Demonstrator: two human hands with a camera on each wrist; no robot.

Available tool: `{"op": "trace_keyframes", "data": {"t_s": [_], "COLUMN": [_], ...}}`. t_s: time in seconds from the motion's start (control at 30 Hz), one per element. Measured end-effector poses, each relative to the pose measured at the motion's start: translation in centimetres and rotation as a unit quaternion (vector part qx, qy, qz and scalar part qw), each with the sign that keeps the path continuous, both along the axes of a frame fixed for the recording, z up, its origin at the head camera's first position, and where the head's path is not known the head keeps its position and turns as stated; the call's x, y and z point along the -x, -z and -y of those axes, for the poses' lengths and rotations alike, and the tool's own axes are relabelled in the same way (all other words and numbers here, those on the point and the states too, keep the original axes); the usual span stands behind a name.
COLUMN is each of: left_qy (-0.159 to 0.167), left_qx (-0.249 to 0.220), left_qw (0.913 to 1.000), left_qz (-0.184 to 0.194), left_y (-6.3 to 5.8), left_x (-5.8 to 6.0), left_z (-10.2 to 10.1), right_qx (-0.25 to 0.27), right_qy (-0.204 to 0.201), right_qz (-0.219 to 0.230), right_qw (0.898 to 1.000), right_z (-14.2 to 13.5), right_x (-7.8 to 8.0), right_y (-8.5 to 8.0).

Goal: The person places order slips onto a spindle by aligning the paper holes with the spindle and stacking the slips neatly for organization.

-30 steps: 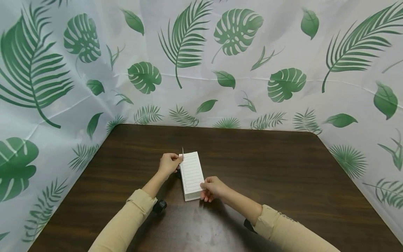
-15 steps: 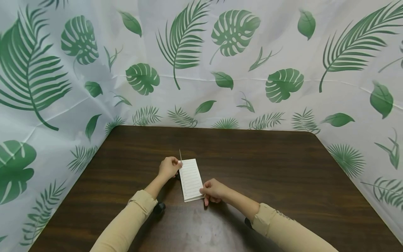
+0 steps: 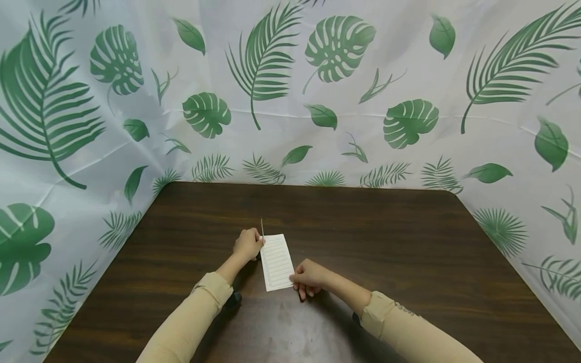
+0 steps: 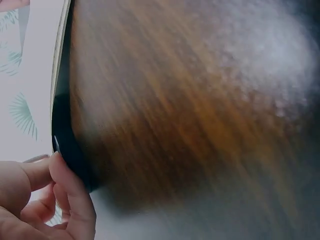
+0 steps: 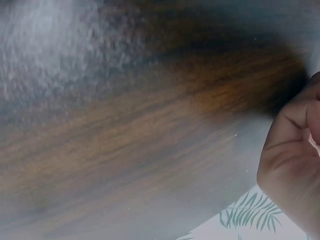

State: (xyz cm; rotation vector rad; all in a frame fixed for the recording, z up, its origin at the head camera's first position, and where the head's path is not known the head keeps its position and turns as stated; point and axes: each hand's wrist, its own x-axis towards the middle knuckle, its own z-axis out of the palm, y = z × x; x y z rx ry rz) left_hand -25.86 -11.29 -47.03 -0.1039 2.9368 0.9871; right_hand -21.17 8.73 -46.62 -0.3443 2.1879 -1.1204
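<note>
A white notepad [image 3: 278,263] with ruled lines and small boxes lies between my two hands, its near end turned slightly right. My left hand [image 3: 247,245] pinches its upper left corner between thumb and fingers. A thin, pale strip [image 3: 262,228] sticks up at that corner; its kind is too small to tell. In the left wrist view, the left hand [image 4: 50,200] holds the pad's edge [image 4: 56,75], seen side-on. At the lower right corner, my right hand [image 3: 310,278] pinches the pad with the thumb on top. Only part of the right hand [image 5: 292,145] shows in the right wrist view.
A dark wood-grain table [image 3: 399,242] spreads out around the hands. Behind and beside it hangs a white cloth [image 3: 281,141] printed with green leaves. A black wrist device [image 3: 234,299] sits beneath the left cuff.
The notepad has come nearer to me and levelled, so its thick near edge no longer shows. Both hands have moved down with it, keeping their hold on the corners.
</note>
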Motion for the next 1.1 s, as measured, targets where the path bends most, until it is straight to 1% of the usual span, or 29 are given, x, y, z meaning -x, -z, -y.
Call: {"op": "trace_keyframes", "data": {"t_s": [0.1, 0.27, 0.33, 0.43, 0.57, 0.67, 0.73, 0.83, 0.97, 1.07, 1.1], "left_qy": [-0.002, -0.016, -0.017, -0.012, -0.010, -0.010, -0.012, -0.011, -0.009, -0.009, -0.007], "left_qx": [-0.005, -0.033, -0.036, -0.028, -0.027, -0.039, -0.053, -0.077, -0.108, -0.130, -0.132], "left_qw": [0.9999, 0.9983, 0.9979, 0.9983, 0.9978, 0.9966, 0.9955, 0.9932, 0.9884, 0.9845, 0.9844], "left_qz": [0.013, 0.046, 0.051, 0.050, 0.060, 0.072, 0.077, 0.086, 0.106, 0.117, 0.116], "left_y": [0.0, 0.5, 0.5, 0.4, 0.4, 0.4, 0.4, 0.4, 0.4, 0.5, 0.5], "left_x": [0.1, 0.4, 0.5, 0.9, 1.3, 1.6, 1.7, 2.0, 2.0, 1.7, 1.6], "left_z": [-0.1, -0.2, -0.2, -0.2, -0.1, 0.1, 0.3, 0.5, 0.6, 1.1, 1.3], "right_qx": [-0.005, -0.008, -0.008, -0.009, -0.035, -0.066, -0.076, -0.074, -0.060, -0.045, -0.040], "right_qy": [-0.005, -0.008, -0.005, 0.001, -0.004, -0.004, 0.001, 0.004, -0.012, -0.039, -0.048], "right_qz": [-0.003, -0.003, -0.008, -0.020, -0.051, -0.074, -0.077, -0.068, -0.052, -0.056, -0.060], "right_qw": [1.000, 1.000, 1.000, 1.000, 0.998, 0.995, 0.994, 0.995, 0.997, 0.997, 0.996], "right_z": [0.0, -0.1, 0.0, 0.0, -0.2, -0.5, -0.7, -1.0, -1.7, -2.2, -2.4], "right_x": [0.2, 0.2, 0.2, 0.4, 0.5, 0.6, 0.7, 0.8, 0.7, 0.8, 0.9], "right_y": [0.0, 0.2, 0.1, 0.0, -0.2, -0.5, -0.7, -0.8, -0.9, -1.2, -1.3]}}
